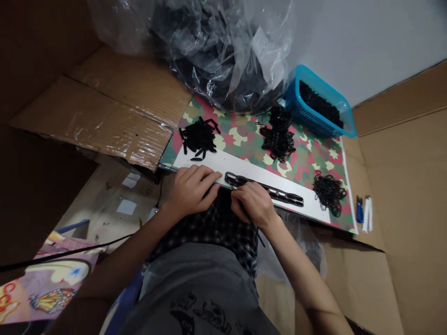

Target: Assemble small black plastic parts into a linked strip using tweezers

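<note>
A long black slotted plastic strip [275, 191] lies on the white front edge of a patterned board [244, 135]. My right hand [254, 204] is closed at the strip's near end, pinching a thin black cord [256, 232] that trails back over my wrist. Curled with its fingers down, my left hand [191, 188] rests on the board's edge just left of the strip's end; whether it holds anything is hidden. A pile of short black pieces [199, 136] sits beyond my left hand.
Two heaps of black loops [278, 135] [328, 191] lie on the board. A blue basket [319, 104] of black parts stands at the back right, beside a large plastic bag [223, 51]. Cardboard flaps [115, 107] surround the board. A blue-and-white item [363, 213] lies at right.
</note>
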A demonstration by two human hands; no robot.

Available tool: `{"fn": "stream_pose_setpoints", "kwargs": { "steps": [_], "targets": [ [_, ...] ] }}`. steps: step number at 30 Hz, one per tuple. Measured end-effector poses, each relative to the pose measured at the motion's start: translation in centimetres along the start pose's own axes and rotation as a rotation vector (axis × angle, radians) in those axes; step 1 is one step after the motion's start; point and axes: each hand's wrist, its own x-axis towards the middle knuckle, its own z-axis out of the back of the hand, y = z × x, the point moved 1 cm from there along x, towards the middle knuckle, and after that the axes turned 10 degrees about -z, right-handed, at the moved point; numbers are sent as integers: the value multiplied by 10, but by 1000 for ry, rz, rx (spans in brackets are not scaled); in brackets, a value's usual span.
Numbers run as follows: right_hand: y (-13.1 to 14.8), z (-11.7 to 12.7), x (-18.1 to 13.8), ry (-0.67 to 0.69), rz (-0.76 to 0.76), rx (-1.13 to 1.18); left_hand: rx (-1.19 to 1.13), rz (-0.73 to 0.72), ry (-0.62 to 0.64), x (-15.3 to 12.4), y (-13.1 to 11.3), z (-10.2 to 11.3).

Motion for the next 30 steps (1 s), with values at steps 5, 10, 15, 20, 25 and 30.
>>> {"fn": "stream_pose_setpoints", "kwargs": {
  "steps": [5,10,15,20,25,30],
  "targets": [
    [-1,-3,-6,-68,-41,50,-58,-86,-50,-7,2,-2],
    [-2,-9,-9,-109,-84,106,-39,-118,-42,-10,2,-2],
    [0,-15,-12,-201,-136,165,-6,-115,-27,-11,1,-3],
    [-1,-16,-16,-313,-199,182,18,-113,-33,-11,1,-7],
    [-3,-14,-22,-376,-282,180,74,-84,-9,-13,-2,-13],
    [-3,-13,-29,-424,-365,132,49,-7,13,-15,-4,-20]
  ]
}}
